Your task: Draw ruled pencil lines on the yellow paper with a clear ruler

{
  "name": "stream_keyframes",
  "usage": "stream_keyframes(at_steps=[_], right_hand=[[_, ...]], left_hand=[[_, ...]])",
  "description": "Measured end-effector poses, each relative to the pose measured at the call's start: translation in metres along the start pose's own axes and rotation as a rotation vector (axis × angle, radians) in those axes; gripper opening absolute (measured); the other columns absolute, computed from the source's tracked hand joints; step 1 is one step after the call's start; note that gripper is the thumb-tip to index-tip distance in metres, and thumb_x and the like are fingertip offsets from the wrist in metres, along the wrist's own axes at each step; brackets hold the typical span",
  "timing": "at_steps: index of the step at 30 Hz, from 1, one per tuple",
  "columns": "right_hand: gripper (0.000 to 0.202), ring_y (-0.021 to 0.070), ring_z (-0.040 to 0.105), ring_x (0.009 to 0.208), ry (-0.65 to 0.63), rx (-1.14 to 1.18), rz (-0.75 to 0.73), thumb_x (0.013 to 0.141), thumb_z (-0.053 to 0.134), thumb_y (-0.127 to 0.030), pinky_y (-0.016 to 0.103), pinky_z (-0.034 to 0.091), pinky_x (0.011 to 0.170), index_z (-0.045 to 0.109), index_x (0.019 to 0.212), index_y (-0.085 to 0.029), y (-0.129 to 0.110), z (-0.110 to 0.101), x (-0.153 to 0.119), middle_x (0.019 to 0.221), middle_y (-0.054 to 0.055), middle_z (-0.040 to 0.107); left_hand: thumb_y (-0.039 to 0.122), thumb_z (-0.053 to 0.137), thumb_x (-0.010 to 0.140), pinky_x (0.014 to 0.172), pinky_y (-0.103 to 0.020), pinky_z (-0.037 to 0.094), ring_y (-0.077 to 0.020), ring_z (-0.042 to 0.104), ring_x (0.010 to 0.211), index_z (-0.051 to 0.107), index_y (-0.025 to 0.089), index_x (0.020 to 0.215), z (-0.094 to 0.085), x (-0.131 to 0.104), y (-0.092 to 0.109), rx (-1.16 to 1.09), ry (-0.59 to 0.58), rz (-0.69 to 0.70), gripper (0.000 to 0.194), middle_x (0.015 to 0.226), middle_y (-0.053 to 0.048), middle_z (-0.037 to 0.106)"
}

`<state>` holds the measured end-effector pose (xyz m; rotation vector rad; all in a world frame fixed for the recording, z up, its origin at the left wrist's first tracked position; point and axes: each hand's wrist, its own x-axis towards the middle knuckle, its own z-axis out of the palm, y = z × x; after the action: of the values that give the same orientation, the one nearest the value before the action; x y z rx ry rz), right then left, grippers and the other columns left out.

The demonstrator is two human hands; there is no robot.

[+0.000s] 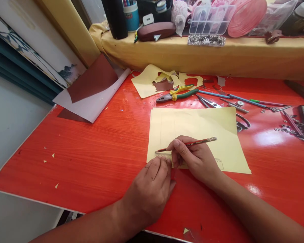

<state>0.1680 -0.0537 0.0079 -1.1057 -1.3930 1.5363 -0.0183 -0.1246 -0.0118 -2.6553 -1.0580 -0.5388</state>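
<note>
On the left of our glossy red tabletop [91, 162], we see a curled brown-and-white sheet [93, 79]. Our left hand [149, 189] rests bunched fingertips on a short, clear ruler [163, 155]; we cannot tell whether it pinches it. The ruler lies along the lower left of a pale yellow paper sheet [200, 125], below yellow-and-green metal pliers [177, 94]. Our right hand [190, 153] grasps a slim red-and-black pencil [202, 141], its tip at the ruler's upper edge. Farther right lie small metallic rings [286, 129].

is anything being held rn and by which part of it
The right hand holds the pencil near its pointed end; the left hand touches the ruler near its left end.
</note>
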Motion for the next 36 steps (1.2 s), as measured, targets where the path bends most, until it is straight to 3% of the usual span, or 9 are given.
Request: stream_keyframes(at_steps=[36], right_hand=[[0.044,0.0126,0.065,0.053,0.004,0.007,-0.011,0.107,0.064,-0.057,0.023,0.054,0.053,0.072,0.088,-0.019,-0.0016,-0.001,-0.0002,0.063,0.0,0.068]], left_hand=[[0.024,0.06,0.106,0.102,-0.045,0.061,-0.0354,0.074,0.117,0.072,-0.005,0.127,-0.003,0.001,-0.0005,0.02,-0.023,0.002,0.038,0.124,-0.023,0.078]])
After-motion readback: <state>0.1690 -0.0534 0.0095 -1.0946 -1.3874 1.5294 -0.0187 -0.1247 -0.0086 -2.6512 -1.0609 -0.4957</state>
